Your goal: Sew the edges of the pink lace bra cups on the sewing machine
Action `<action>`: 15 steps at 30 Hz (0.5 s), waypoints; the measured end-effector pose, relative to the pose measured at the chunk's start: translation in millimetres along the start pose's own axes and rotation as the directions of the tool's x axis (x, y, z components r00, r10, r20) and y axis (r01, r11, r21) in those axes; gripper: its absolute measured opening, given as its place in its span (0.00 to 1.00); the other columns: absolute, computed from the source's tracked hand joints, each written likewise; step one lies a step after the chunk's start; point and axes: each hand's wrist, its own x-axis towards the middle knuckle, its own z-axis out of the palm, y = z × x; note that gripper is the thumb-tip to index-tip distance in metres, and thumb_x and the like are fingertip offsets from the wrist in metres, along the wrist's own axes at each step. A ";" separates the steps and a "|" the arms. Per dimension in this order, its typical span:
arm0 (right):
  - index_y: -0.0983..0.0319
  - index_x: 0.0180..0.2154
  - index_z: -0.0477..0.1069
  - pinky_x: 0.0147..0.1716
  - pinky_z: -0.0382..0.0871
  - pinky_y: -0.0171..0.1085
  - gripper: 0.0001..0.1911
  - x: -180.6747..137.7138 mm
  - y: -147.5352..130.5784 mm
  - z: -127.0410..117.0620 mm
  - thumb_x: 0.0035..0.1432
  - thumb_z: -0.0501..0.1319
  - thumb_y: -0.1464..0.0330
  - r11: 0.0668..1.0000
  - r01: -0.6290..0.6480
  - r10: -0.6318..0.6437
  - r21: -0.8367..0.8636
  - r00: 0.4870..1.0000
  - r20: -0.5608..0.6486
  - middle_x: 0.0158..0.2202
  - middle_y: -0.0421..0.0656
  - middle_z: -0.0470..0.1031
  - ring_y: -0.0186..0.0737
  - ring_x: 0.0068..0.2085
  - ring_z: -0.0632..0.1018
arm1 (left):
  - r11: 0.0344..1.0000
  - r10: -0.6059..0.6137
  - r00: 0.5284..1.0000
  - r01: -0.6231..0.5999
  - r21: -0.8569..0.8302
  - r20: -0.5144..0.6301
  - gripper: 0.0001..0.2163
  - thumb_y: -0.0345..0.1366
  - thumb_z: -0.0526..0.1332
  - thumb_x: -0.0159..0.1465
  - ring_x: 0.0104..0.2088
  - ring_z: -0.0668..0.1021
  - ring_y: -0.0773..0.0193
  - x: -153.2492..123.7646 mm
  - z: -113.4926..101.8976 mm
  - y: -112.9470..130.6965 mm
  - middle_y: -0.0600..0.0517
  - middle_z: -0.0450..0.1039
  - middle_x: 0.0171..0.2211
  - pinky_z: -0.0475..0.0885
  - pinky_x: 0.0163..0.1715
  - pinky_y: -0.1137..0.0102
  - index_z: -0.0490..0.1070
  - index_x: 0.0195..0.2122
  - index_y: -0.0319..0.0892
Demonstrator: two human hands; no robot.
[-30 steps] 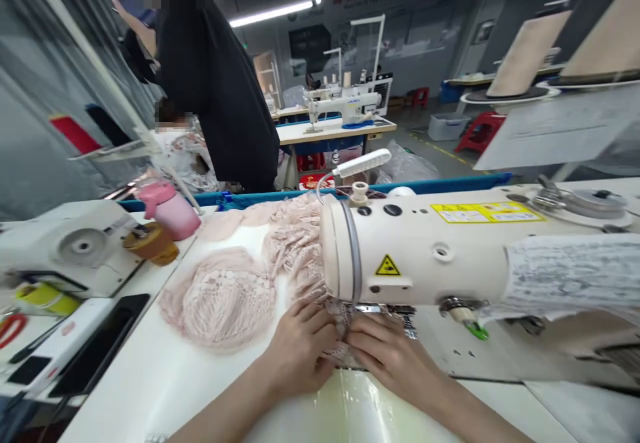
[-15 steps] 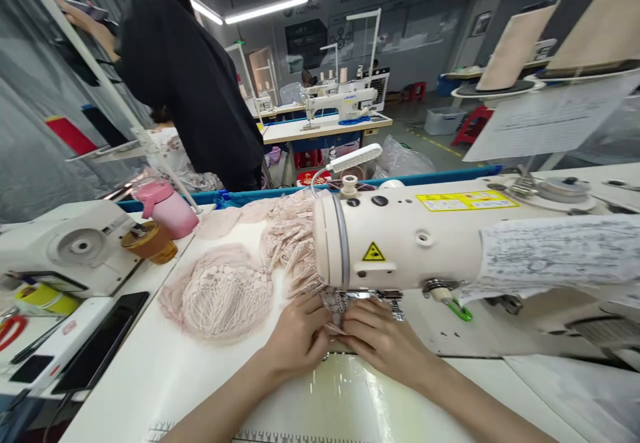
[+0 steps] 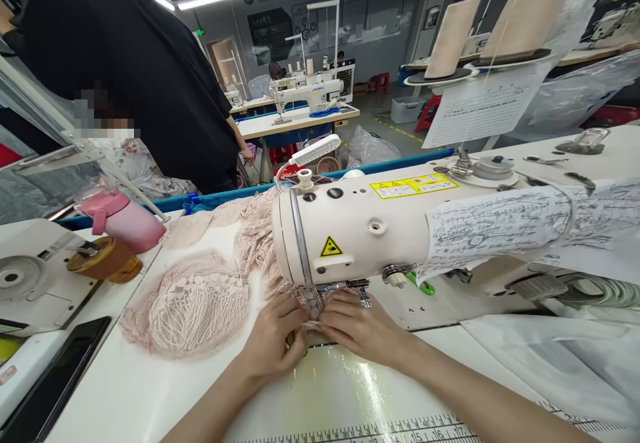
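Pink lace fabric (image 3: 257, 239) runs in gathered folds behind and to the left of the sewing machine (image 3: 350, 226), and passes under its head. Close to the presser foot, my left hand (image 3: 277, 333) is closed on the near edge of the lace, thumb against fingers. My right hand (image 3: 353, 323) pinches the same edge just to the right, its fingertips almost meeting the left ones. Most of the needle area is hidden by the machine head and my fingers. A rounded lace piece with fringe (image 3: 197, 303) lies flat on the table to the left.
A black phone (image 3: 60, 376), an amber cup (image 3: 107, 259) and a pink bottle (image 3: 125, 219) stand at the left. Thread cones (image 3: 453, 36) rise at the back right. White sheer cloth (image 3: 555, 356) lies right. A person in black (image 3: 135, 76) stands behind the table.
The whole view has swung to the right, so things sit further left. Both hands keep their grip on the lace at the machine. The standing person's arm now hangs lower.
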 end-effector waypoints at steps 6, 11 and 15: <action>0.60 0.28 0.71 0.33 0.64 0.33 0.18 1.1 -1.6 -5.7 0.69 0.49 0.68 1.000 -0.006 0.006 -0.022 1.000 0.016 0.26 0.38 0.72 0.33 0.31 0.72 | 0.999 0.040 0.998 -0.040 0.003 -0.057 0.09 0.29 0.50 0.61 0.33 0.72 0.60 1.1 -0.8 0.5 0.49 0.69 0.29 0.68 0.33 0.66 0.69 0.31 0.42; 0.60 0.30 0.71 0.30 0.63 0.33 0.18 0.1 -3.4 -7.6 0.69 0.48 0.68 0.999 -0.021 0.020 0.028 1.000 0.014 0.27 0.39 0.74 0.33 0.31 0.72 | 0.998 0.047 0.995 -0.044 0.032 -0.089 0.07 0.28 0.51 0.59 0.28 0.68 0.63 0.8 -0.2 1.9 0.51 0.65 0.24 0.64 0.28 0.68 0.62 0.24 0.42; 0.60 0.32 0.71 0.30 0.63 0.33 0.16 -0.9 -3.2 -5.1 0.69 0.48 0.69 0.997 -0.027 0.024 0.075 0.999 0.040 0.29 0.39 0.74 0.34 0.33 0.74 | 0.998 0.045 0.993 -0.040 0.046 -0.113 0.08 0.28 0.51 0.58 0.27 0.67 0.64 -0.5 0.6 2.5 0.52 0.63 0.23 0.63 0.27 0.68 0.58 0.23 0.43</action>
